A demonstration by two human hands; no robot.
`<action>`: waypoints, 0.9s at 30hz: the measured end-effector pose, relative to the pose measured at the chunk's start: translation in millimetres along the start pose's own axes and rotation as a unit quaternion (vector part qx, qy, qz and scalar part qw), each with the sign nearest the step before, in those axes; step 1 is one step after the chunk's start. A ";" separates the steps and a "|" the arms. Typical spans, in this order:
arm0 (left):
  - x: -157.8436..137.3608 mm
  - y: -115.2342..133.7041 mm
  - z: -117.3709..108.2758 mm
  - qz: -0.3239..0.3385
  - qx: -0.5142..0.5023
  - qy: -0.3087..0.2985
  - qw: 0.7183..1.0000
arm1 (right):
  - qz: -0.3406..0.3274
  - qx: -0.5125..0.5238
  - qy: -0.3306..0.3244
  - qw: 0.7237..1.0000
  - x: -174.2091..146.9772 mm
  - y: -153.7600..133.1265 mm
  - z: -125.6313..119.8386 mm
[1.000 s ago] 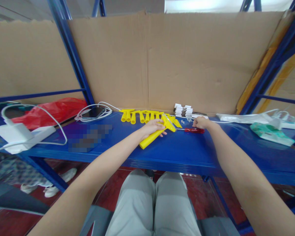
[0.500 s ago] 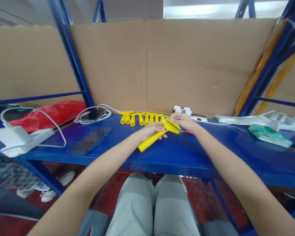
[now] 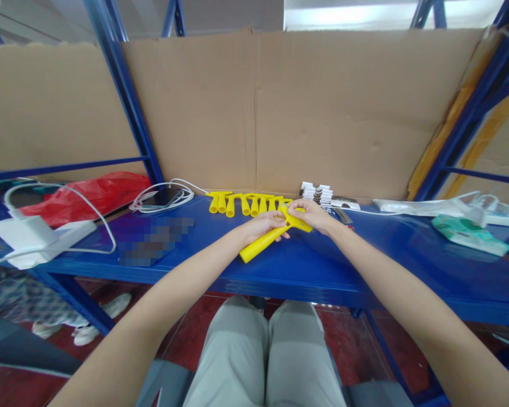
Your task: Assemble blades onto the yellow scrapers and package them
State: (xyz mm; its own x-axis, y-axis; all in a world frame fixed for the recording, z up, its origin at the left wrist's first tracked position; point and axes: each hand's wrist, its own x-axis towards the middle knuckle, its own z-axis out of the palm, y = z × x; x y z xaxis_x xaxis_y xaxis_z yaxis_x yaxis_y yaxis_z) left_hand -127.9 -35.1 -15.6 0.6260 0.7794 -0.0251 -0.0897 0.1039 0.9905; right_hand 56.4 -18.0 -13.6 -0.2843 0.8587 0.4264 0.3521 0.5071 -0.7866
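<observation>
A yellow tool with a tube-like handle and a wider head is held above the near part of a blue table. The left hand is closed around it near the neck, and the handle slants out of that grip toward the person and to the left. The right hand is at the head, just right of the left hand, fingers drawn narrowly together; whether they pinch the head or some small part, I cannot tell.

Beyond the grip and to its left, a row of yellow pieces lies with round open ends facing the person. Beyond the right hand is a white stack. Just right of that hand, partly hidden by it, are a dark strip and a bit of something red.

Well to the right of the grip lies a green packet. Well to the left are a coiled white cable and a red bag. Cardboard stands behind everything.
</observation>
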 end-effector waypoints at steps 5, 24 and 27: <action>1.2 -1.1 -0.2 0.002 0.005 -0.005 1.000 | 0.008 -0.014 0.000 1.000 -0.4 0.2 -0.7; -1.7 -1.5 1.3 0.011 0.025 -0.009 1.000 | 0.066 0.128 0.000 0.990 1.7 7.0 5.9; -2.2 -1.6 2.2 0.013 0.024 -0.009 1.000 | 0.069 0.130 0.001 0.989 1.4 4.6 6.2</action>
State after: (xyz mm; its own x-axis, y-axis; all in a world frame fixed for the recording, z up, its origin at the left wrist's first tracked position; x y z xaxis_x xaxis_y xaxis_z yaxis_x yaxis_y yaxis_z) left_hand -127.4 -38.3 -16.8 0.6380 0.7700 0.0024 -0.0694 0.0544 0.9961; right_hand 52.1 -14.9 -19.4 -0.2480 0.9185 0.3081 0.1463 0.3499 -0.9253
